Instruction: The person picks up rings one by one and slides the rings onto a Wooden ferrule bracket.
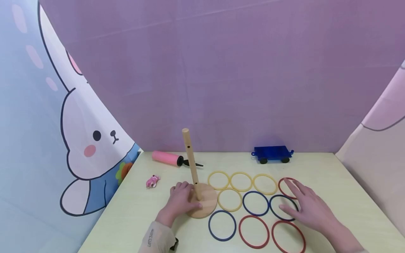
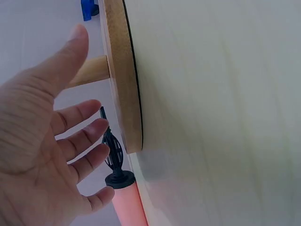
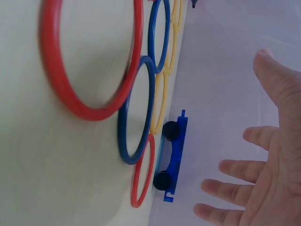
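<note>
A wooden stand has a round base (image 1: 209, 201) and an upright post (image 1: 191, 158) with small holes. My left hand (image 1: 179, 201) is at the base's left side, thumb over its top, fingers loosely bent and spread apart in the left wrist view. Right of the stand, several rings lie flat in rows: yellow rings (image 1: 229, 211), blue rings (image 1: 222, 240) and red rings (image 1: 254, 247). Over the right end of the rows hovers my right hand (image 1: 311, 207), fingers spread with nothing between them. It partly hides a red ring (image 3: 89, 114) and a dark blue ring (image 3: 123, 146).
Behind the stand lies a pink hand pump (image 1: 166, 158) with a black nozzle. A small pink toy figure (image 1: 153, 181) sits at the left. At the back right stands a blue toy wagon (image 1: 272, 153) on black wheels, close to the purple cloth (image 1: 227, 77).
</note>
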Action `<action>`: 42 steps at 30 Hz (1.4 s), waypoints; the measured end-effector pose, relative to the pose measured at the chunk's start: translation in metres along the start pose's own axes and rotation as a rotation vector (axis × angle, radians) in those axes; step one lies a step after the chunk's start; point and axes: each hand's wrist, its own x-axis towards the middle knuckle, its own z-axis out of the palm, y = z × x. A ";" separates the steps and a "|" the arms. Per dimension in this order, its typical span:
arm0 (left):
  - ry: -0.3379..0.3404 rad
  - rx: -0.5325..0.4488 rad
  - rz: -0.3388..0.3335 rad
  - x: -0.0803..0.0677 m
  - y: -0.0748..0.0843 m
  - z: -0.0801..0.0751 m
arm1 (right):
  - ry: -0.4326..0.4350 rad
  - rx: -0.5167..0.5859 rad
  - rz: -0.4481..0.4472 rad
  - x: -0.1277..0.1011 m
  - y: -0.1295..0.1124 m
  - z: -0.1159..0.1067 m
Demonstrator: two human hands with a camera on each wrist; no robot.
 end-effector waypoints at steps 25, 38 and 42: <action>-0.078 -0.071 -0.075 0.006 0.007 0.003 | -0.232 0.258 0.182 -0.026 0.014 0.010; -0.092 -0.079 -0.082 0.007 0.007 0.002 | -0.300 0.276 0.180 -0.035 0.026 0.018; -0.090 -0.094 -0.087 0.009 0.007 0.003 | -0.309 0.262 0.192 -0.035 0.027 0.022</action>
